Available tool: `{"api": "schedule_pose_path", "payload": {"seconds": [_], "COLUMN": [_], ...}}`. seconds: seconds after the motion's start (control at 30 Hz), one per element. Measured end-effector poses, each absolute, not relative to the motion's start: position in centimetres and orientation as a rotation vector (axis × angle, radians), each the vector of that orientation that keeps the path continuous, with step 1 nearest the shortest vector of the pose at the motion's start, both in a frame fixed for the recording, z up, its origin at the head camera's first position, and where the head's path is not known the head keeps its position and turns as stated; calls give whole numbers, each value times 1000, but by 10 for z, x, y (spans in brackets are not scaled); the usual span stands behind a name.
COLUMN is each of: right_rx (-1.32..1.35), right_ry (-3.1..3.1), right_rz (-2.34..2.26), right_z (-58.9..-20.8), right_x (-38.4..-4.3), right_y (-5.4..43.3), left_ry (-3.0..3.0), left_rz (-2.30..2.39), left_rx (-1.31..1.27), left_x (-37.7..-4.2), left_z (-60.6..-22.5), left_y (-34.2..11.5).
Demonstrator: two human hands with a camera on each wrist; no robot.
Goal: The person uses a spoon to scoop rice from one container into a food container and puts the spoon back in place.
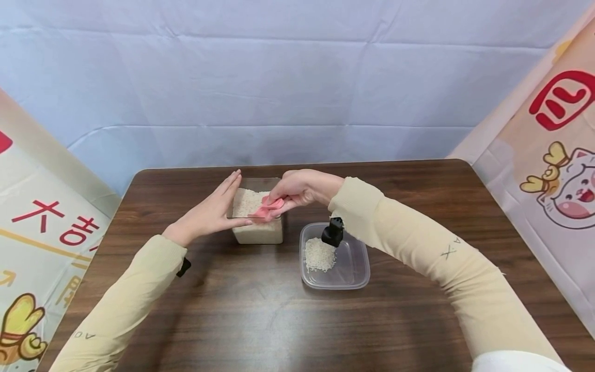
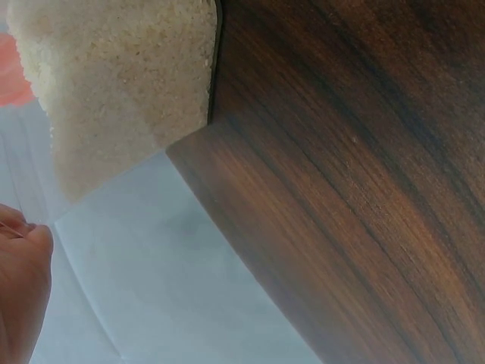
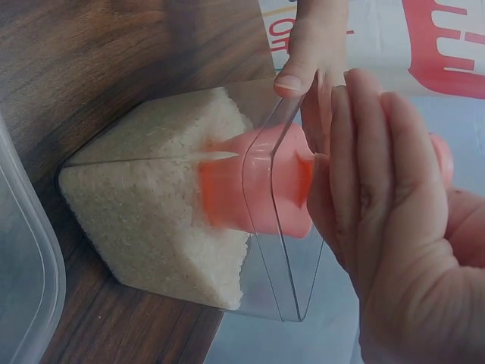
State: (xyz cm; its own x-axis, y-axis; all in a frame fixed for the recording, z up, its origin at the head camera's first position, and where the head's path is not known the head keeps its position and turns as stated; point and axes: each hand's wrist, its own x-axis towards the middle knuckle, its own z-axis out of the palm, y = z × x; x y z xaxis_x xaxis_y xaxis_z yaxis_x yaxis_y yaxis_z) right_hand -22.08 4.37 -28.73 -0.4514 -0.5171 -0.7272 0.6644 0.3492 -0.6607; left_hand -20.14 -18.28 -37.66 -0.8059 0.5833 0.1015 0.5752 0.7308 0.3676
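Note:
A tall clear container (image 1: 258,235) holds white rice (image 1: 248,201). My right hand (image 1: 302,187) grips a pink scoop (image 1: 265,211) over the container's right side. In the right wrist view the scoop (image 3: 258,178) dips inside the rim, its front end in the rice (image 3: 151,212). My left hand (image 1: 209,212) rests against the container's left side, fingers straight and thumb along the front rim. In the left wrist view, part of that hand (image 2: 23,280) shows beside the container's upper edge.
A low clear plastic box (image 1: 350,268) with a small heap of rice (image 1: 319,254) stands in front, to the right of the tall container, below my right forearm. Both stand on a dark wooden table (image 1: 223,320). A pale cloth (image 1: 279,93) hangs behind the table.

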Motion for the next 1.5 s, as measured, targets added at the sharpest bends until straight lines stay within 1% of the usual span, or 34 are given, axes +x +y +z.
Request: {"api": "schedule_pose_path", "payload": {"seconds": [0.43,0.67,1.5], "right_rx": [142,117,163], "right_ry": [1513,1548,1617], "right_rz": [-1367,-1325,-1316], "right_z": [-290,-291,-297], "right_x": [-218,-218,-219], "right_y": [43,42,38], "left_ry": [2895,2888,2896], "left_rz": [602,605,624], "left_rx": [998,990,953], "left_x": [-200,-200,-197], "left_z": [-375,-375,-376], "left_y": [-182,-182,-181]}}
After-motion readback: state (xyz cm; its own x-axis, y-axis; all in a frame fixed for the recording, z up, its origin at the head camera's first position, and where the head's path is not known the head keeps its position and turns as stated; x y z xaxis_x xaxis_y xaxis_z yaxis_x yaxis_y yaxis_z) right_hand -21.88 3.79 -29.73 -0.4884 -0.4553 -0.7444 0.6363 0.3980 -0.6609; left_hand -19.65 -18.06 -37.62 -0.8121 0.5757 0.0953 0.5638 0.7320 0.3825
